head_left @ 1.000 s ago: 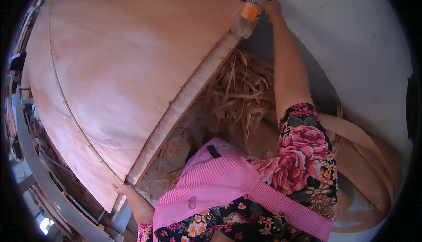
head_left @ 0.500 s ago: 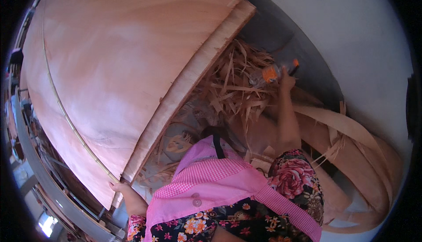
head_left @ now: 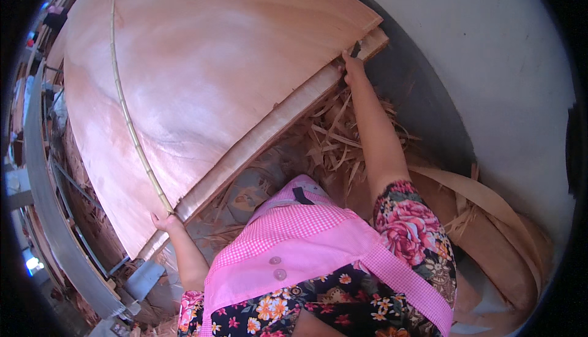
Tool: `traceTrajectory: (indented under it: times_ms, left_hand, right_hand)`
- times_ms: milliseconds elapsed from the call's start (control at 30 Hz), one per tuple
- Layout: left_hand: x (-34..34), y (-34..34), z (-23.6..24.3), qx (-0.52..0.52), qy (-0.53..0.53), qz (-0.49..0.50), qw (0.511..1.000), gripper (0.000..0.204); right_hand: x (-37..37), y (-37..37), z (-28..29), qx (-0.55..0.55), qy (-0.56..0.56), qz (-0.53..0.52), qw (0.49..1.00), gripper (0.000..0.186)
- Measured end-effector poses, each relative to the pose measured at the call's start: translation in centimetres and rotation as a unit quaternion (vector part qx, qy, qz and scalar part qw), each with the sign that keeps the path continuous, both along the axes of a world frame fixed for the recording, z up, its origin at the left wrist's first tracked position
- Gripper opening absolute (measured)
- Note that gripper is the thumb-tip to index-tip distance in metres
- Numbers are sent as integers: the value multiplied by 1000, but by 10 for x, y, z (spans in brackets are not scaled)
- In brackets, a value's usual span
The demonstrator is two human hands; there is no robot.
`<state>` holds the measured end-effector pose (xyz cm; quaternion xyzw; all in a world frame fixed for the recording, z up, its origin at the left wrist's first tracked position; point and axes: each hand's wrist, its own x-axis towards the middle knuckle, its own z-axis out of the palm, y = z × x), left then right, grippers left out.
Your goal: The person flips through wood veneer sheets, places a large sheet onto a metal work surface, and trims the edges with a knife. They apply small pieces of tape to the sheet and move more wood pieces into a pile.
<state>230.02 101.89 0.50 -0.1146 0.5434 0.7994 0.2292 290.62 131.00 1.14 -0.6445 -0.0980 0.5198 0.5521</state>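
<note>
A stack of large pale plywood sheets (head_left: pixel 245 79) fills the upper left, its lower-right edge (head_left: pixel 263 128) stepped and rough. A thin bamboo rod (head_left: pixel 127 116) runs down across the top sheet. My left hand (head_left: pixel 166 220) grips the rod's lower end at that edge. My right hand (head_left: pixel 351 67) reaches to the edge near the upper corner, its fingers closed by a small dark object (head_left: pixel 356 48); what exactly they hold is unclear. No plastic bottle shows in this view.
Shredded veneer strips (head_left: pixel 331 141) lie below the stack's edge. Curled veneer bands (head_left: pixel 502 227) lie at the right, beside a white wall (head_left: pixel 502 61). A metal rail (head_left: pixel 46 171) and stacked scrap run along the left.
My right hand went down toward the shavings with an orange-labelled bottle, then rose to the sheet's edge; the bottle is out of sight. The sheets appear shifted rightward as the view moved.
</note>
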Motion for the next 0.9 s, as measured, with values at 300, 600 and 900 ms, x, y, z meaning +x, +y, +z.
traceTrajectory:
  times_ms: [300, 600, 900]
  left_hand:
    - [-69, -37, 34, 99, 8, -92, 991, 46]
    - [-196, -17, 206, -8, 70, -78, 994, 23]
    - [-243, 14, 207, 29, 190, -24, 981, 25]
  right_hand:
    - [-32, 1, 19, 138, 106, -76, 982, 25]
    - [-93, 83, 247, 221, -155, 59, 961, 25]
    - [-66, 145, 240, 296, -132, 113, 939, 13]
